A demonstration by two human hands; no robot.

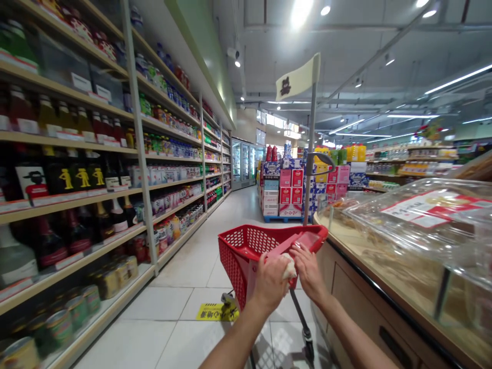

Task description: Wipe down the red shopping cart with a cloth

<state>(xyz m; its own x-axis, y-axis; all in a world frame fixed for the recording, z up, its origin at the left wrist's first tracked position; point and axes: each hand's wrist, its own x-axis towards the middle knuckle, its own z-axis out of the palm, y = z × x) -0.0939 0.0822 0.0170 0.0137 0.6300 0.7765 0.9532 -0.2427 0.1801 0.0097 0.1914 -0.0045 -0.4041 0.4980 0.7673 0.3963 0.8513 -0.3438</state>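
Observation:
A red plastic shopping cart (pixel 238 256) with a perforated basket stands before me, its pink-and-red handle panel (pixel 311 239) nearest my hands. My left hand (pixel 268 287) is closed at the near rim of the cart around a crumpled whitish cloth or tissue (pixel 289 266), which bulges out beside the thumb side. Just to its right, my right hand (pixel 310 274) lies with fingers stretched over the handle panel, touching it. What lies beneath the right palm is hidden. A grey pole with a cream flag (pixel 298 79) rises from the cart's right side.
Drink shelves (pixel 165 154) line the left side. At right, close to the cart, a counter (pixel 346 261) carries clear plastic food boxes (pixel 426 210). Stacked cartons (pixel 290 192) stand ahead on a blue pallet. A yellow floor sign (pixel 211 311) lies under the cart; fridges (pixel 244 161) are farther back.

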